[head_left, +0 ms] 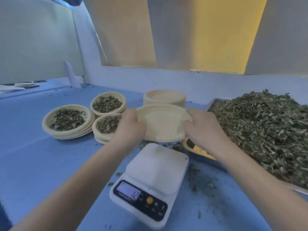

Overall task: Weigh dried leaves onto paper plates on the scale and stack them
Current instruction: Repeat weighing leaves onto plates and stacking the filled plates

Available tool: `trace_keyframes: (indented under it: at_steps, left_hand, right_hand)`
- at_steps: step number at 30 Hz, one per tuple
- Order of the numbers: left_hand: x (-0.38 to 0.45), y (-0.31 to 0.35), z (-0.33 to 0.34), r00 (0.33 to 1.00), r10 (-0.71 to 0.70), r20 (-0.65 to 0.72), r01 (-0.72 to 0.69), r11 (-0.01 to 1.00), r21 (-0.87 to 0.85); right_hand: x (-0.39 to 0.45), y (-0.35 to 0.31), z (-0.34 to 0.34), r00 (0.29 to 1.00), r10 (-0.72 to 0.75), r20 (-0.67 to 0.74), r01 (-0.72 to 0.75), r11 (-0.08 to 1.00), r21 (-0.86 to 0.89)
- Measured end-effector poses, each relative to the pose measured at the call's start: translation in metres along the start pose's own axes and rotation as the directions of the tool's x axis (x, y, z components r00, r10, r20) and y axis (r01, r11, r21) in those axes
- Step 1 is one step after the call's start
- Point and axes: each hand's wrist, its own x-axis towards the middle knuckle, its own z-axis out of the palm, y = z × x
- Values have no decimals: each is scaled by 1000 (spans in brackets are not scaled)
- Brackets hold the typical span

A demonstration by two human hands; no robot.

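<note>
Paper plate [164, 121] gripped at both rims by left hand [129, 125] and right hand [202, 126], seemingly above scale [150, 180], beside leaf heap [263, 130]

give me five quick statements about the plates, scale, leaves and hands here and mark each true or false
1. Both hands hold the empty paper plate, the left hand at one rim and the right hand at the other. True.
2. The empty plate already sits on the scale. False: it is held beyond the scale, whose platform is bare.
3. Three stacks of filled plates stand to the left of the held plate. True.
4. The big pile of dried leaves lies to the left of the scale. False: it lies to the right, on a tray.
5. The stack of empty plates behind the held plate is full of leaves. False: its top plate is empty.
</note>
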Motion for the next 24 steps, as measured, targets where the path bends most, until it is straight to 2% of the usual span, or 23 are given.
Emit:
trace_keyframes:
  at_steps: [4, 10, 15, 24]
  left_hand:
    - [-33, -34, 5, 997, -63, 39, 67, 994, -85]
    - [-43, -64, 14, 995, -93, 41, 92, 996, 15]
    - [-35, -74, 9, 993, -95, 76, 97, 995, -18]
    - [-18, -101, -13, 978, -148, -145, 113, 967, -228]
  right_hand:
    - [-32, 10, 33, 985, 36, 168, -39, 999, 16]
    - [-48, 22, 58, 956, 47, 291, -40, 999, -30]
    - [-41, 23, 59, 961, 59, 271, -57, 998, -15]
    - [-26, 25, 62, 979, 99, 176, -113, 991, 74]
